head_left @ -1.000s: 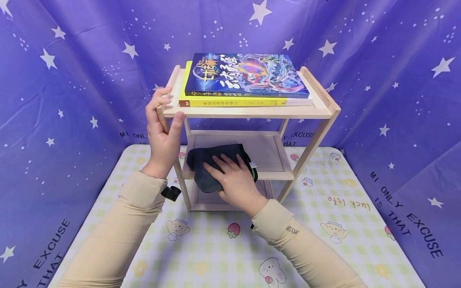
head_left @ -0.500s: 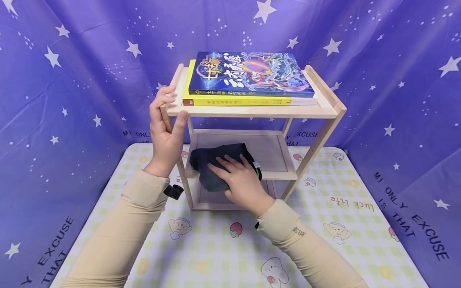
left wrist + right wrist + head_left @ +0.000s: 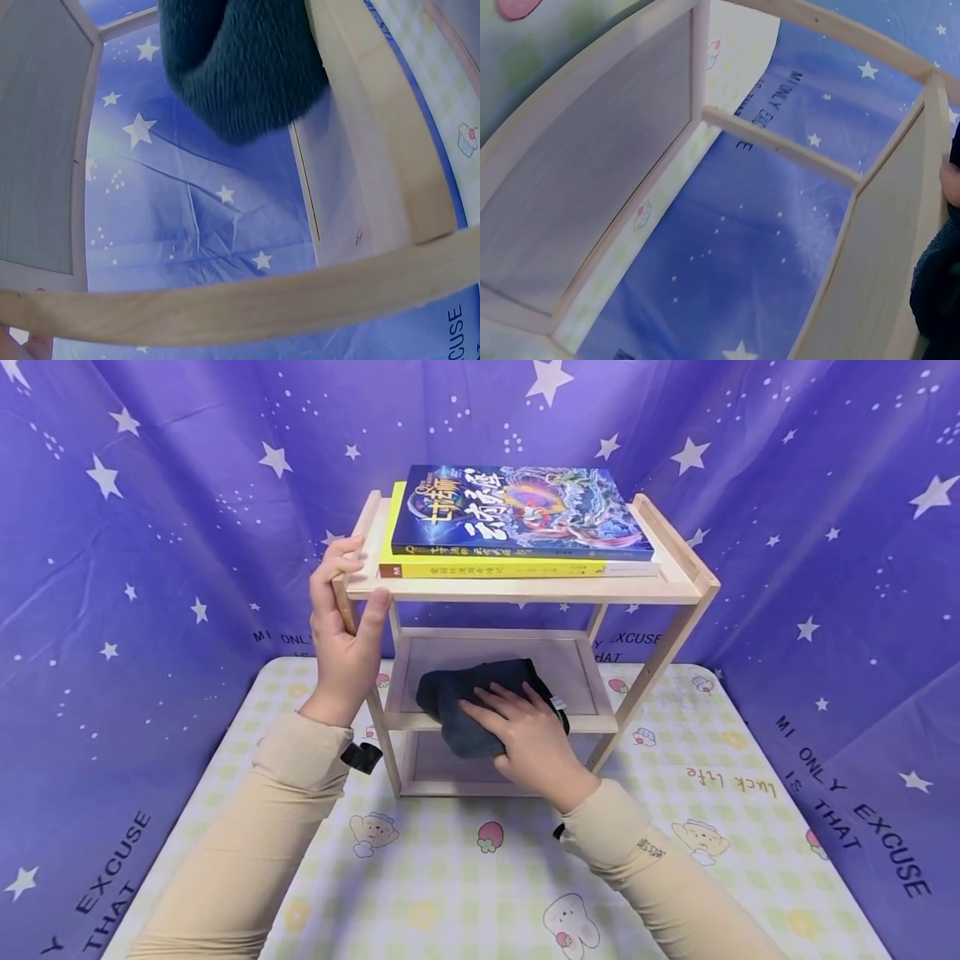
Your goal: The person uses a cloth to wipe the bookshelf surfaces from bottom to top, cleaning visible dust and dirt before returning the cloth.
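A three-tier wooden shelf (image 3: pixel 525 592) stands on the table. My left hand (image 3: pixel 341 643) grips its top left corner, fingers over the side rail and thumb at the front edge. My right hand (image 3: pixel 536 747) presses with spread, fairly straight fingers on a dark grey-blue cloth (image 3: pixel 468 706) on the middle tier. Part of this fluffy cloth hangs over the tier's front edge, and a white tag shows near its right end. In the left wrist view the cloth (image 3: pixel 251 90) shows from the side; in the right wrist view only a bit of cloth (image 3: pixel 934 289) appears.
On the top tier a blue illustrated book (image 3: pixel 525 514) lies over a yellow book (image 3: pixel 480 571). The bottom tier (image 3: pixel 457 764) sits below the cloth. A checked tablecloth (image 3: pixel 420 877) covers the table, and purple star-patterned curtains (image 3: pixel 180 527) surround it.
My right hand and the cloth under it have slid to the right along the middle tier. My left hand keeps its hold on the shelf corner.
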Demonstrator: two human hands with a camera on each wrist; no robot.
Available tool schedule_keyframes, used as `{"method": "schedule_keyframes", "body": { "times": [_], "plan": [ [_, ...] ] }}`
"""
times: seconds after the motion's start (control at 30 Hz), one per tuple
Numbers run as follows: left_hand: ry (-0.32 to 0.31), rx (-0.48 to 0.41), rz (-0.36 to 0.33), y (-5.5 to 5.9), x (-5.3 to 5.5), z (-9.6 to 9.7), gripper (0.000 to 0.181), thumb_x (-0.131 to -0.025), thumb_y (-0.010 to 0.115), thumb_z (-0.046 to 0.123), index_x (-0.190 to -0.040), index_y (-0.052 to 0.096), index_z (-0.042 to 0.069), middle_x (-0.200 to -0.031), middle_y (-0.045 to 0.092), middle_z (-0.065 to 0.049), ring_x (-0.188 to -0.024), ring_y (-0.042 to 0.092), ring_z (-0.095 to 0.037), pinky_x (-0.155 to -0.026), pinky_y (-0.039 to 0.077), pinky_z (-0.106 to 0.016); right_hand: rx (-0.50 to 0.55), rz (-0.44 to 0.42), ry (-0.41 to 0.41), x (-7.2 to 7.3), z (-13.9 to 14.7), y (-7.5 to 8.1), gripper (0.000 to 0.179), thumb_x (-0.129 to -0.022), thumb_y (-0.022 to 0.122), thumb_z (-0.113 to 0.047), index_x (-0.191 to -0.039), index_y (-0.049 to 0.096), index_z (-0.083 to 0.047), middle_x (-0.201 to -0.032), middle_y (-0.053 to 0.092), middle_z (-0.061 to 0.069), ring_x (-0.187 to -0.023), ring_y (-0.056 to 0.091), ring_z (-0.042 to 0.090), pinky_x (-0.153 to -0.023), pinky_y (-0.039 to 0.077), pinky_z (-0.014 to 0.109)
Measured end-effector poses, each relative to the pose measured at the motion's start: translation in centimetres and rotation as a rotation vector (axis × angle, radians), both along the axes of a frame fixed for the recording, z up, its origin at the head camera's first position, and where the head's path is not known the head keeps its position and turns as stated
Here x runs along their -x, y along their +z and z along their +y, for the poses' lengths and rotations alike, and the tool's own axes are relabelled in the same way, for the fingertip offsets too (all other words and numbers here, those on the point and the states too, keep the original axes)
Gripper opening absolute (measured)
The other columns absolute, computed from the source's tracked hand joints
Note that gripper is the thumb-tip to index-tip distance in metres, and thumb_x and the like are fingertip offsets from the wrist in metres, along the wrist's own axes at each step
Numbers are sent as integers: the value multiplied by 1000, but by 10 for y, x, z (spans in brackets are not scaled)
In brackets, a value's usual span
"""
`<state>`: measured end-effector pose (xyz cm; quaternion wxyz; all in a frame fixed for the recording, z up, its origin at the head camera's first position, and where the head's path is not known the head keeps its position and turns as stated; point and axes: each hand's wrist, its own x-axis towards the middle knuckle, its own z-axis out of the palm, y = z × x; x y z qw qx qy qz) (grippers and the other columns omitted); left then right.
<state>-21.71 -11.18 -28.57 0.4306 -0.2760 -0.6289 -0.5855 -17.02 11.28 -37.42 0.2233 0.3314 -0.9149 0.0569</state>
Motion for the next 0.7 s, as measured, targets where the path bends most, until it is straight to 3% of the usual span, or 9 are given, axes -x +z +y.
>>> {"method": "schedule_keyframes", "body": {
  "times": [0.7],
  "plan": [
    [-17,-10,-18,0,-1,0,69,-94,58,56,-116,40,-7,-143,46,-19,-144,34,-20,-114,39,-39,79,28,-17,-3,39,-3,76,-59,70,1,-133,63,-18,-136,63,7,-129,57,31,-109,39,57]
  ]
}}
